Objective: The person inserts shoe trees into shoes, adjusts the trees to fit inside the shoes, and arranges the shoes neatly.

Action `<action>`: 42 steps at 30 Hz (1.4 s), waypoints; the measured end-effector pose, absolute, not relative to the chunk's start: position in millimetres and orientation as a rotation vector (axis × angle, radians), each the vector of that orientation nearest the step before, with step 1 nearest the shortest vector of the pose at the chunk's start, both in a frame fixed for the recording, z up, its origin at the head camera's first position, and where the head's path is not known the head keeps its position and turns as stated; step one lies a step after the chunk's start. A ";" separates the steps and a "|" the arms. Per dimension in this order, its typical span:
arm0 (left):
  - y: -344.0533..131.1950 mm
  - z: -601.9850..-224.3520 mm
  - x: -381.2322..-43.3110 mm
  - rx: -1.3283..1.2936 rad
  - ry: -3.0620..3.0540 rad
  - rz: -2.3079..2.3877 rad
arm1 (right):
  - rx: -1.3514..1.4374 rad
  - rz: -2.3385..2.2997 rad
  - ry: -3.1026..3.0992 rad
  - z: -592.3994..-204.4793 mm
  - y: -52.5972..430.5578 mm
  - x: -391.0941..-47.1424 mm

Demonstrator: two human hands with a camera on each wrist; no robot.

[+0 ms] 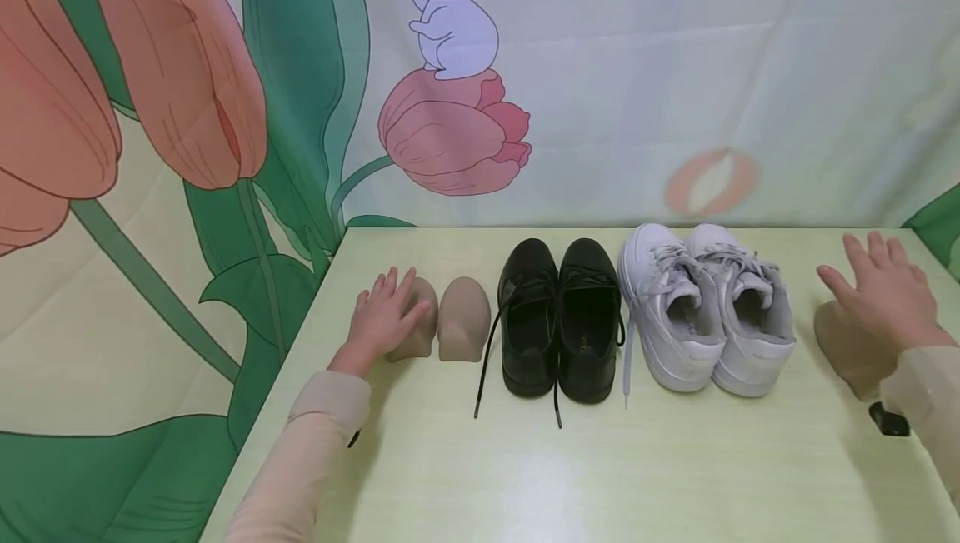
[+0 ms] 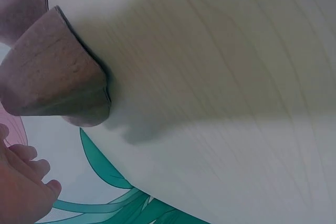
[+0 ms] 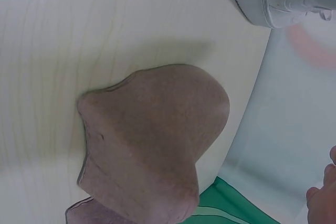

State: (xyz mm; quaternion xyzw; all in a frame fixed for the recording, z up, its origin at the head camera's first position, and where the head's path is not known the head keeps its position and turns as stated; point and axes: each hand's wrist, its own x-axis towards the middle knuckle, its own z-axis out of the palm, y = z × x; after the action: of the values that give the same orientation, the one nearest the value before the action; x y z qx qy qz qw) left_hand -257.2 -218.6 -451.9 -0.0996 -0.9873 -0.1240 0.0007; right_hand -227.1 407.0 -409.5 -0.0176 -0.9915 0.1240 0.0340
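My left hand (image 1: 381,314), fingers spread, hovers over the left one of two tan, toe-shaped moulded forms (image 1: 462,322), which look like shoe inserts. In the left wrist view the hand (image 2: 26,187) appears apart from the nearer form (image 2: 58,72). On the right, my other hand (image 1: 888,289) is held above another tan form (image 1: 847,343) with its fingers extended. The right wrist view shows that form (image 3: 152,135) lying on the table, part of a second one (image 3: 97,213) beside it, and the fingers (image 3: 324,195) away from both. Neither hand holds anything.
Between the hands stand a pair of black lace-up shoes (image 1: 528,360) and a pair of white sneakers (image 1: 686,356), toes away from me, laces loose. They rest on a pale wood-grain table (image 1: 525,476). A printed cloth (image 1: 615,93) hangs behind its far edge.
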 end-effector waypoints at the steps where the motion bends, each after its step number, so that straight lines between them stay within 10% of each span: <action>1: -218.2 -451.8 -256.8 -0.311 -3.106 -0.390 | -0.041 0.381 -3.044 -408.9 405.9 -227.2; 42: -181.0 -446.5 -229.6 -0.588 -3.035 -0.316 | 0.237 0.334 -2.977 -389.4 356.9 -231.7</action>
State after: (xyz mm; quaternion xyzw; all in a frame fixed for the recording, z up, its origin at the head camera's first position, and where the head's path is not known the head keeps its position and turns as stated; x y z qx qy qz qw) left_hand -229.6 -181.0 -446.5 -0.1892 -0.9765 -0.1017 0.0172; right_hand -231.7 356.9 -389.4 0.0786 -0.9883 0.1110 0.0683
